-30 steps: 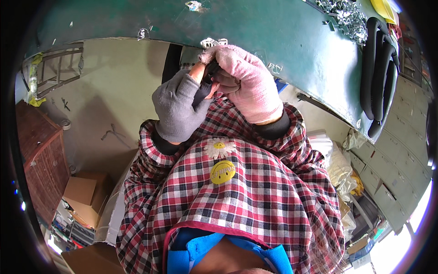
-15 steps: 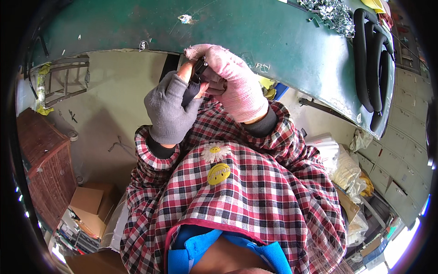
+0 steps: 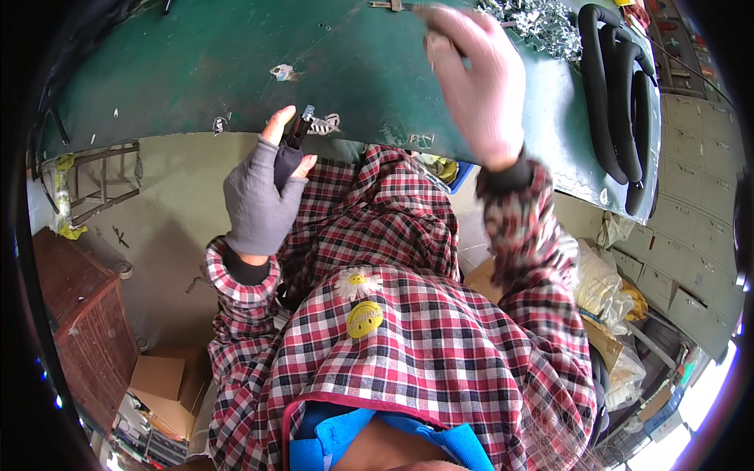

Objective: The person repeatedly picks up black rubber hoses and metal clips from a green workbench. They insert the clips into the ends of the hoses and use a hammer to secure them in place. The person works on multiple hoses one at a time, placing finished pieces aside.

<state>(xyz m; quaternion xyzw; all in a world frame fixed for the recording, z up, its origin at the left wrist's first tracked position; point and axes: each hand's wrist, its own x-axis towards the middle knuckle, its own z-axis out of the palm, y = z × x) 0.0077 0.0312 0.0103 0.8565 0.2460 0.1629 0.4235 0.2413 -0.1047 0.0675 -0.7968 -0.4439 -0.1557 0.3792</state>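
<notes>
My left hand (image 3: 263, 200), in a grey glove with bare thumb and fingertips, is closed round a small black part (image 3: 298, 132) just above the near edge of the green table. A shiny metal piece (image 3: 309, 112) sticks out at the part's upper end. My right hand (image 3: 485, 98), in a pink glove, is over the table further right, blurred by motion. Its fingers stretch up and left with a gap to the thumb, and nothing shows between them. Nearest to it is a heap of small silvery metal pieces (image 3: 542, 31).
Bent black foam-like tubes (image 3: 597, 94) lie at the right of the green tabletop (image 3: 188, 78). A flat metal piece (image 3: 389, 5) lies at its far edge. Below left stand a brown wooden cabinet (image 3: 90, 337) and an open cardboard box (image 3: 161, 381). Grey drawers (image 3: 691, 204) stand at the right.
My right hand has left the black part and moved up and right over the table. My left hand keeps the part and has shifted slightly left. The view has shifted a little.
</notes>
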